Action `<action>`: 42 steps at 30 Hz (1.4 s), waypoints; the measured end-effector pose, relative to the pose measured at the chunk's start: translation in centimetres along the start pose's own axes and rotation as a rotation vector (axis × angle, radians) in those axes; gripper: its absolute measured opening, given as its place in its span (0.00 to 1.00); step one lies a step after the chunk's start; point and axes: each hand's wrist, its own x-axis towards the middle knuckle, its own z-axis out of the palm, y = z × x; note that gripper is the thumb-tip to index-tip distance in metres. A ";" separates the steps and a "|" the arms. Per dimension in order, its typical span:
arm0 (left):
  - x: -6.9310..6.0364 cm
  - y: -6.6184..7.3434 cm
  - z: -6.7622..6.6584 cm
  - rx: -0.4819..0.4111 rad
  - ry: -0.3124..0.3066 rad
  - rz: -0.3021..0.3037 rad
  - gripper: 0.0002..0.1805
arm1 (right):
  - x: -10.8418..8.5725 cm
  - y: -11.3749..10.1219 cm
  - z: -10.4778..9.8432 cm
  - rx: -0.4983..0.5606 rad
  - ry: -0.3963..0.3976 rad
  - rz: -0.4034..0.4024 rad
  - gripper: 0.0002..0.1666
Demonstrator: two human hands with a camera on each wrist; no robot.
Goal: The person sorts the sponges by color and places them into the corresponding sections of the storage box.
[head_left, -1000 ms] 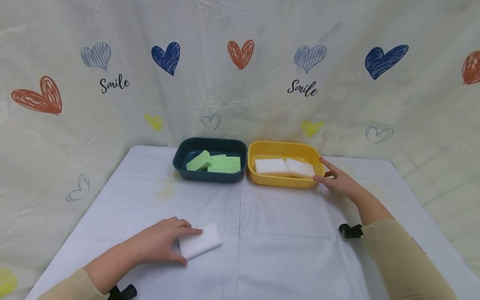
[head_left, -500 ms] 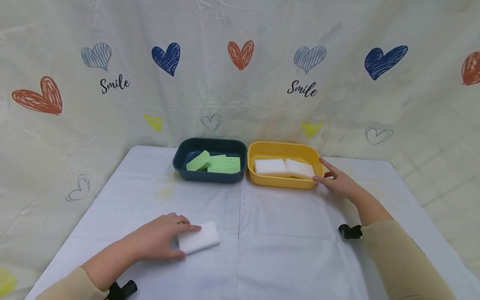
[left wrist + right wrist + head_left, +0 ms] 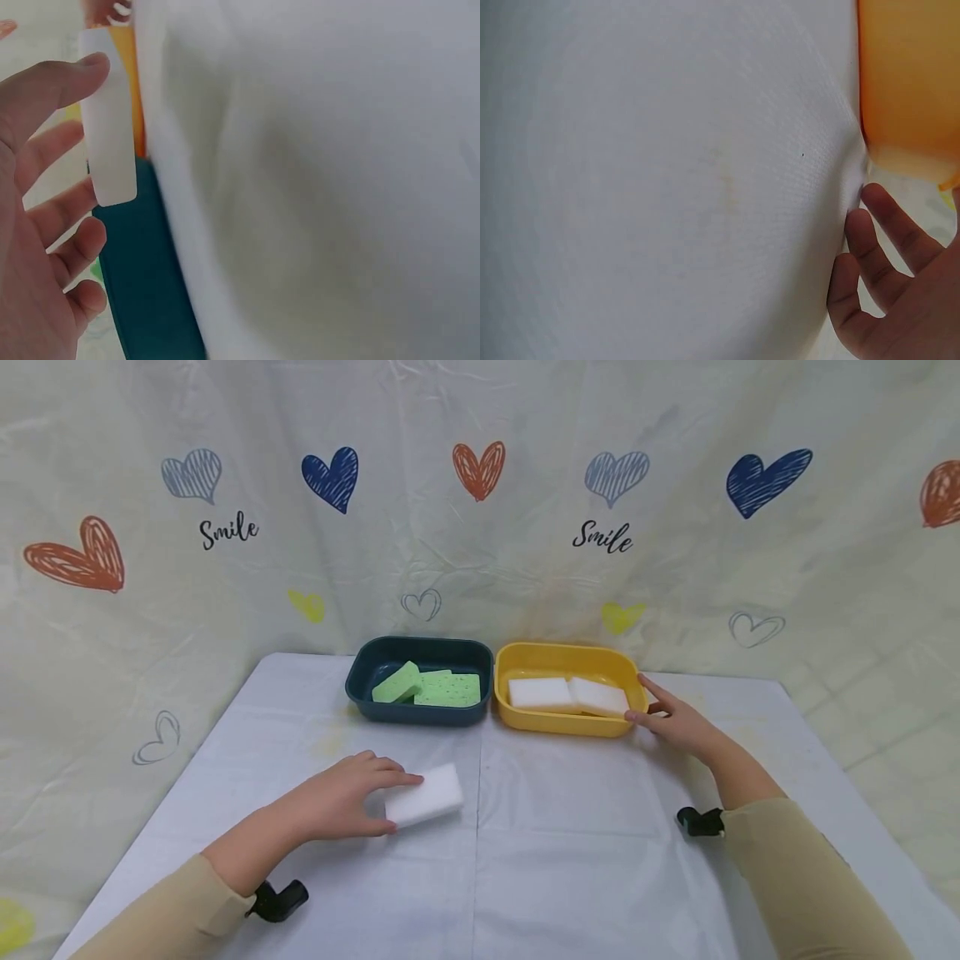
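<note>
Between thumb and fingers my left hand (image 3: 347, 797) pinches a white block-shaped sponge (image 3: 426, 797), held above the table in front of the bins. In the left wrist view the thumb presses one face of the sponge (image 3: 111, 127). My right hand (image 3: 678, 722) holds the right end of a yellow plastic bin (image 3: 555, 723), thumb at the front and index finger at the rim farther back. Two white sponges (image 3: 542, 693) lie in that bin. In the right wrist view the other fingers of the right hand (image 3: 907, 277) rest near the cloth beside the bin.
A dark teal bin (image 3: 420, 715) with several green sponges (image 3: 447, 690) stands just left of the yellow one. Both are at the back of a table (image 3: 570, 860) covered in white cloth. Behind them hangs a curtain (image 3: 525, 560) printed with hearts.
My left hand has lifted the white sponge off the table and carried it forward and slightly right, towards the bins. The right hand and both bins stay where they were.
</note>
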 end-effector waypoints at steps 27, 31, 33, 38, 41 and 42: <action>17.2 3.4 -3.8 -0.045 0.087 -0.018 0.32 | -0.3 0.5 -0.1 0.014 0.003 0.019 0.63; 19.5 3.6 -4.0 0.004 0.090 -0.029 0.32 | -0.3 0.2 -0.1 0.023 0.006 0.022 0.63; 20.5 3.7 -4.0 0.027 0.075 -0.044 0.33 | -0.3 0.1 0.0 0.025 0.008 0.018 0.63; 22.7 4.3 -4.3 0.065 0.033 -0.043 0.32 | -0.2 0.0 0.1 0.024 0.014 0.025 0.64; 23.7 4.7 -4.4 0.097 0.016 -0.037 0.31 | -0.3 0.0 0.1 0.027 0.017 0.026 0.64; 24.0 4.9 -4.4 0.104 0.009 -0.037 0.31 | -0.3 0.0 0.1 0.028 0.020 0.027 0.64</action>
